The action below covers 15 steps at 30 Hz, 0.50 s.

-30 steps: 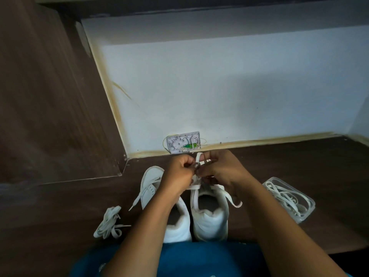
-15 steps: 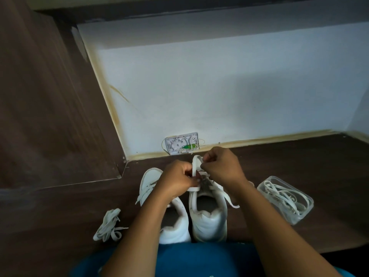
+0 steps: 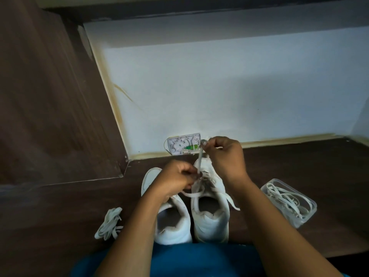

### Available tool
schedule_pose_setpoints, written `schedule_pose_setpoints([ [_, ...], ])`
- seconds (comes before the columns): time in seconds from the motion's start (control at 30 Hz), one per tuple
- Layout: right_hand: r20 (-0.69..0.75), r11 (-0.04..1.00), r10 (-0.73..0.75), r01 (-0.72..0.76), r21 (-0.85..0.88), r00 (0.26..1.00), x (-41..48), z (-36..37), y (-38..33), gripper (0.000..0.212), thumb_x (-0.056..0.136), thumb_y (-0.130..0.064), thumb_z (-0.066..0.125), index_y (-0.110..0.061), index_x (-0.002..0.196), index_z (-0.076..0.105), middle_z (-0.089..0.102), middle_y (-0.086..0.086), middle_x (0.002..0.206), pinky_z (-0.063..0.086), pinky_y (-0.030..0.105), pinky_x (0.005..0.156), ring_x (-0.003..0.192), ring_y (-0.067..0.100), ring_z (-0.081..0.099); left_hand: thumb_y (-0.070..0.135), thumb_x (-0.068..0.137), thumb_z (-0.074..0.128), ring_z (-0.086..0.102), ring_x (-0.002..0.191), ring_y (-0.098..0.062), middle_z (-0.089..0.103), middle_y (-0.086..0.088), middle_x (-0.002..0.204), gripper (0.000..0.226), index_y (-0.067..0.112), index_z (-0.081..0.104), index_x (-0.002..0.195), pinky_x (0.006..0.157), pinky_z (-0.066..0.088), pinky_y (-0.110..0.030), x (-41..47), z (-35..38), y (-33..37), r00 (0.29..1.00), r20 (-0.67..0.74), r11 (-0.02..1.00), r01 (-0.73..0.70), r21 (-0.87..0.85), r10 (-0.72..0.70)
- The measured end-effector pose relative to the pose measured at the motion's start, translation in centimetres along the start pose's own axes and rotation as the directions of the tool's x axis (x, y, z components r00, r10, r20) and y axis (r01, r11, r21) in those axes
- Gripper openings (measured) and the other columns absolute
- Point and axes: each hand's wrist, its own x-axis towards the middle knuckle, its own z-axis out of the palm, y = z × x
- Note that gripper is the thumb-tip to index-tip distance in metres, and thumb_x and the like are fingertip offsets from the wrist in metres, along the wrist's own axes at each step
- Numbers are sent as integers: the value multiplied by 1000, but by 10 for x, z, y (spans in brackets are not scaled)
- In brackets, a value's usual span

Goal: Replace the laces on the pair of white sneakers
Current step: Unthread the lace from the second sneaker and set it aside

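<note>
Two white sneakers stand side by side on the dark wooden floor, heels toward me: the left sneaker [image 3: 171, 222] and the right sneaker [image 3: 211, 216]. A white lace [image 3: 199, 160] runs up taut from the right sneaker's eyelets. My right hand [image 3: 225, 156] pinches the lace's upper end above the toe. My left hand [image 3: 175, 178] pinches the same lace low down at the eyelets. Loose lace ends [image 3: 232, 202] hang over the right sneaker's side.
A bundle of white laces [image 3: 108, 223] lies on the floor to the left. A clear plastic container [image 3: 310, 211] with more white laces sits on the right. A small open wall box [image 3: 183, 143] sits at the foot of the white wall. A wooden panel [image 3: 50, 96] stands at left.
My right hand has risen up and away from the sneaker, drawing the lace out long and taut. My left hand has stayed at the eyelets.
</note>
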Motion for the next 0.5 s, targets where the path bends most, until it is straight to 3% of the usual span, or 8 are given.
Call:
schedule_pose_setpoints([
  [0.07,102,997,64,-69,46,993,-1,-3,0,28,83,-10,67,-15,56,61,53,-9,49,35,24,57,48,5,44,-7,84,59,49,45,-6,57,7,49,30,16,63,66,54,45,-24,4,3,5,988,-136,997,-72,1,71],
  [0.13,309,987,159,-146,-65,938,-6,-7,3,15,77,-8,71,-13,64,66,62,2,61,42,27,59,56,12,54,-14,85,52,48,42,-5,57,4,49,33,12,60,65,47,44,-20,6,4,22,937,-339,950,-180,-254,87],
  [0.2,502,921,191,23,-390,844,-11,-11,8,11,76,-16,72,-12,67,68,66,9,67,45,26,61,59,14,58,-8,89,53,53,46,-6,60,-2,58,28,8,59,67,48,47,-18,4,1,37,918,-376,840,-301,-452,127],
  [0.27,503,845,81,208,-492,861,-11,-7,9,20,81,-16,68,-17,61,65,61,2,61,42,20,58,51,5,53,-4,90,53,55,49,-7,61,-6,61,27,8,60,68,51,48,-19,2,2,38,919,-356,831,-326,-450,168],
  [0.3,430,891,20,179,-416,902,-11,-5,5,21,83,-11,66,-18,63,67,60,0,58,41,19,55,46,2,51,-5,91,52,55,50,-8,60,-6,61,28,9,61,68,51,47,-19,1,3,35,927,-346,849,-299,-436,148],
  [0.37,235,994,-28,51,-92,972,-7,-2,-3,19,85,-3,63,-9,69,71,61,2,54,45,22,50,43,3,51,-12,89,46,51,51,-12,57,-5,61,32,11,62,73,48,44,-20,1,1,24,965,-261,900,-131,-416,20],
  [0.43,134,976,34,-62,210,990,-4,1,-10,19,88,-2,62,-5,70,68,61,3,55,47,22,48,44,8,52,-18,81,44,51,53,-12,58,-4,63,36,12,64,76,47,43,-19,-3,1,16,997,-42,953,50,-299,-66],
  [0.5,104,903,101,-135,408,989,-4,3,-12,16,89,-1,59,-5,75,66,62,3,61,49,20,50,46,7,54,-13,83,52,52,55,-10,60,-2,65,29,12,63,74,50,45,-16,-5,4,9,995,85,988,63,-141,-51],
])
